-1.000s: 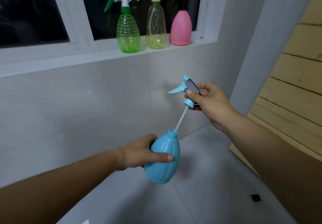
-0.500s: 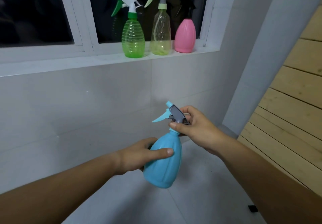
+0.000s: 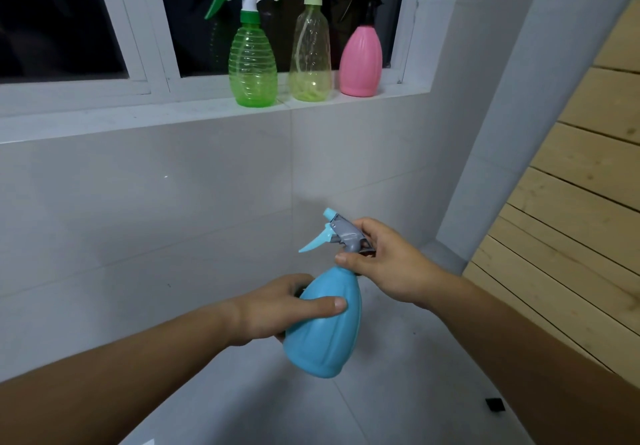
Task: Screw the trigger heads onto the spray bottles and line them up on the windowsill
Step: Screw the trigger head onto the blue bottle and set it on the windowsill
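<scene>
A light blue spray bottle (image 3: 323, 333) is held tilted in mid-air below the windowsill. My left hand (image 3: 277, 309) grips its body, thumb across the front. A blue and grey trigger head (image 3: 341, 235) sits on the bottle's neck, and my right hand (image 3: 384, 264) holds it at the collar with curled fingers. On the white windowsill (image 3: 138, 115) stand three bottles in a row: a green one (image 3: 252, 63) with a white and green head, a clear yellowish one (image 3: 310, 53) with a grey head, and a pink one (image 3: 361, 60) whose dark head is hard to see against the dark window.
A white tiled wall (image 3: 173, 219) runs below the sill. A wooden slatted panel (image 3: 571, 222) leans at the right. A small black object (image 3: 494, 404) lies on the grey floor near my right forearm. A white pillar (image 3: 519, 115) stands right of the window.
A second ago the trigger head was held above the bottle with its tube in the neck. My right hand lowered it onto the neck, where it stays.
</scene>
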`<state>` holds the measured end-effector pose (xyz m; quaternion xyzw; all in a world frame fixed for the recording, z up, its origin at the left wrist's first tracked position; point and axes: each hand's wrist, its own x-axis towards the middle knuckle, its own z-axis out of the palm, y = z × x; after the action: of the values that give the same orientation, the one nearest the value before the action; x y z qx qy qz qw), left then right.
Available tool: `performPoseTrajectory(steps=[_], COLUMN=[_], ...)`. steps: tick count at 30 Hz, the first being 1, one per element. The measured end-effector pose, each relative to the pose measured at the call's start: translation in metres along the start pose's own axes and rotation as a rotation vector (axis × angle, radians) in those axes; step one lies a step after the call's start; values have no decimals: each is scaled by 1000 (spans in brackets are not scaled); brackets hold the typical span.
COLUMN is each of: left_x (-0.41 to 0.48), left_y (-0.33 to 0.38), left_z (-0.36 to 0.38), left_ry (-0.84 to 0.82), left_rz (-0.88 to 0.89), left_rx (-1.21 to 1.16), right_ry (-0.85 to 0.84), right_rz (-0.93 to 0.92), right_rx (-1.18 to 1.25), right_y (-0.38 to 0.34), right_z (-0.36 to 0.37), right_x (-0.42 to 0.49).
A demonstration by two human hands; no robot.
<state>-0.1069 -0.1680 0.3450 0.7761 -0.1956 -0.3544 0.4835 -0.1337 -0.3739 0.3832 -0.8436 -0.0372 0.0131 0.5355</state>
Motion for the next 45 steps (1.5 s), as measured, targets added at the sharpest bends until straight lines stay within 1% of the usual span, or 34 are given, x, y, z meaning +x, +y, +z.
performPoseTrajectory(steps=[3, 9, 15, 20, 22, 24, 30, 32, 35, 39, 41, 43, 44, 45], left_x=[1, 3, 1, 5, 6, 7, 9, 8, 7, 5, 3, 3, 3, 5], left_y=[0, 2, 6, 10, 14, 16, 13, 13, 13, 14, 16, 17, 17, 17], left_z=[0, 2, -2, 6, 9, 9, 6, 4, 5, 16, 22, 24, 23, 22], left_ry=[46, 83, 54, 148, 130, 65, -13, -37, -43, -21, -17, 22, 19, -28], left_rz=[-26, -40, -64, -57, -44, -45, -155, -165, -157, -198, -179, -176, -187, -198], left_rx=[35, 66, 110, 212, 148, 42, -231, -261, -223, -312, -299, -293, -321, -372], right_ry=[20, 24, -109, -56, -21, 5, 62, 69, 69, 65, 56, 51, 54, 59], right_rz=[1, 25, 78, 79, 101, 129, 166, 168, 174, 176, 171, 164, 162, 160], right_rx=[-81, -81, 78, 99, 122, 167, 335, 368, 428, 457, 460, 471, 479, 485], right_y=[1, 4, 7, 9, 10, 11, 13, 13, 14, 17, 16, 16, 15, 15], right_z=[6, 5, -10, -9, -7, -5, -7, -9, -10, -4, -2, -2, -2, -3], right_x=[0, 1, -2, 1, 3, 5, 2, 2, 2, 4, 6, 7, 7, 8])
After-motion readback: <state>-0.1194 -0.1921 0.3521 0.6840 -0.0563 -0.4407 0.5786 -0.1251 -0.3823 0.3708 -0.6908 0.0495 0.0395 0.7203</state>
